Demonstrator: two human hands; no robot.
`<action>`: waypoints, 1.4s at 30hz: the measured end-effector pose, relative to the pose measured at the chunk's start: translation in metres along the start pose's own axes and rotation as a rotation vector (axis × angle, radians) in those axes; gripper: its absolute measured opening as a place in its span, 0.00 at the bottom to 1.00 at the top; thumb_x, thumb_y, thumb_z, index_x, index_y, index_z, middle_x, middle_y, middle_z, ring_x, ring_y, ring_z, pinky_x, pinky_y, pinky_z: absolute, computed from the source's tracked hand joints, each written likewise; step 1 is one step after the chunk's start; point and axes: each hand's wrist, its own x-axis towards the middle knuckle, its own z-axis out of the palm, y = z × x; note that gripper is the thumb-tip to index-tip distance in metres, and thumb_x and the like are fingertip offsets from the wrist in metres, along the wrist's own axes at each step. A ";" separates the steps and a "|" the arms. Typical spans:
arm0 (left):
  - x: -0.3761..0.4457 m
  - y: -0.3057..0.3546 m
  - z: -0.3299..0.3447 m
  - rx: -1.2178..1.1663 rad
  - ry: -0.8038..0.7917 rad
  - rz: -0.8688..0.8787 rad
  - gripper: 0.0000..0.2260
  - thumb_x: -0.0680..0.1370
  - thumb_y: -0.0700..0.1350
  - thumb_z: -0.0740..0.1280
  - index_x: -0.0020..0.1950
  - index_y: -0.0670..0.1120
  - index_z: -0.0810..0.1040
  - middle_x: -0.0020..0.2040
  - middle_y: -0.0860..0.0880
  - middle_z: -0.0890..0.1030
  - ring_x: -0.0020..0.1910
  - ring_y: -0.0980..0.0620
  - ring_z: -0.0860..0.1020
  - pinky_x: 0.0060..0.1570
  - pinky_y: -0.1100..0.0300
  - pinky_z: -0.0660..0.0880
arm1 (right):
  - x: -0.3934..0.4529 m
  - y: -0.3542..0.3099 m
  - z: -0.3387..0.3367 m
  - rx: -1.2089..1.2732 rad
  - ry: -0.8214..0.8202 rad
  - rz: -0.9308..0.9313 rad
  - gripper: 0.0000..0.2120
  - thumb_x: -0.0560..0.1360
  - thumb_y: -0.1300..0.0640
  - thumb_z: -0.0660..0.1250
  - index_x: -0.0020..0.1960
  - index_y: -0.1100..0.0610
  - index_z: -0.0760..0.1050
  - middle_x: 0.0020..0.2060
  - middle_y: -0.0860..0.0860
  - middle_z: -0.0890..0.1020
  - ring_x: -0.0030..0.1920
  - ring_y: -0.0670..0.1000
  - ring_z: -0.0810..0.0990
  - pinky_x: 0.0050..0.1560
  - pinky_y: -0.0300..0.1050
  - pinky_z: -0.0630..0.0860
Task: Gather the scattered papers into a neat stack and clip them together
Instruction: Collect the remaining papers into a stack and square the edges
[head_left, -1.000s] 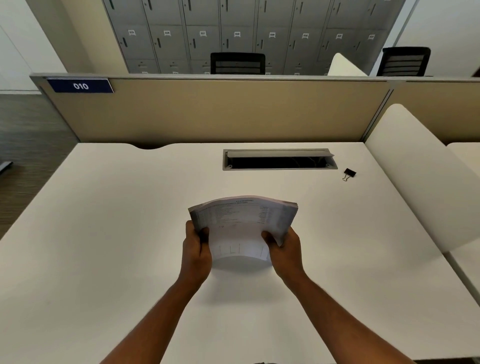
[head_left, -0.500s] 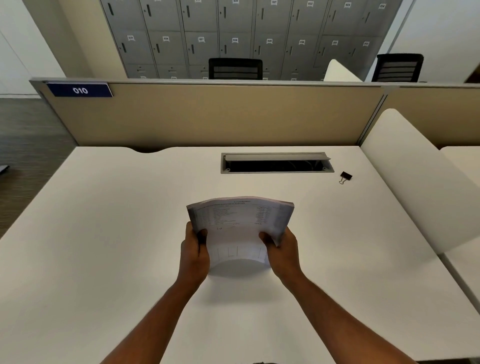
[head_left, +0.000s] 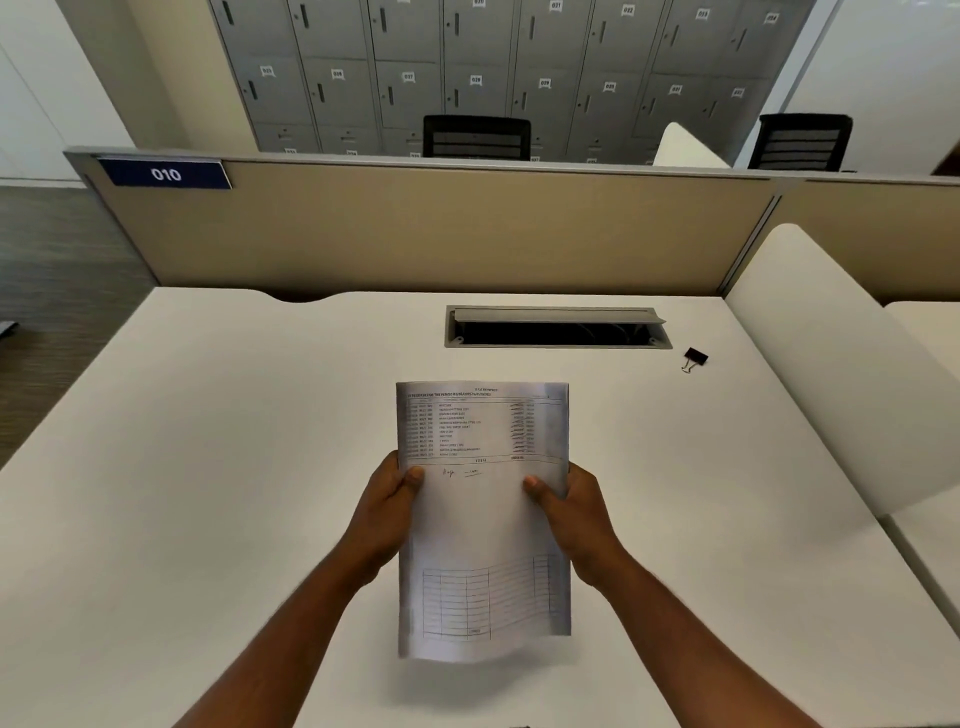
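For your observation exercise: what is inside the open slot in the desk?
Inside the cable slot only darkness and faint cable-like curves show. Its raised lid hides the back; nothing else can be made out.

Bare forearms, hands (head_left: 387, 512), no sleeves

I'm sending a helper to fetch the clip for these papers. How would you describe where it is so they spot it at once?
Start at the white desk and find the grey cable hatch set into its far middle. Just right of the hatch's right end lies the binder clip, small and black with wire handles, the only loose thing lying on the desk.
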 end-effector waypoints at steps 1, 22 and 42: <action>0.000 0.000 0.000 -0.025 -0.007 -0.020 0.10 0.84 0.47 0.56 0.62 0.50 0.74 0.59 0.52 0.81 0.57 0.54 0.81 0.55 0.54 0.80 | 0.000 0.001 -0.001 -0.010 0.017 0.000 0.09 0.79 0.57 0.71 0.59 0.51 0.80 0.53 0.49 0.86 0.52 0.52 0.86 0.54 0.53 0.84; 0.015 -0.018 0.001 0.000 0.034 -0.209 0.12 0.84 0.45 0.57 0.63 0.47 0.77 0.57 0.50 0.83 0.53 0.49 0.83 0.53 0.49 0.81 | 0.005 0.008 0.000 0.003 -0.032 0.084 0.07 0.78 0.55 0.72 0.56 0.49 0.80 0.53 0.47 0.86 0.50 0.51 0.87 0.51 0.51 0.85; 0.052 -0.031 0.002 0.156 0.081 -0.316 0.13 0.85 0.46 0.54 0.60 0.47 0.77 0.56 0.46 0.82 0.53 0.47 0.81 0.52 0.51 0.79 | 0.040 0.031 0.015 0.120 -0.005 0.264 0.09 0.76 0.60 0.72 0.56 0.56 0.82 0.50 0.50 0.88 0.49 0.53 0.87 0.52 0.53 0.85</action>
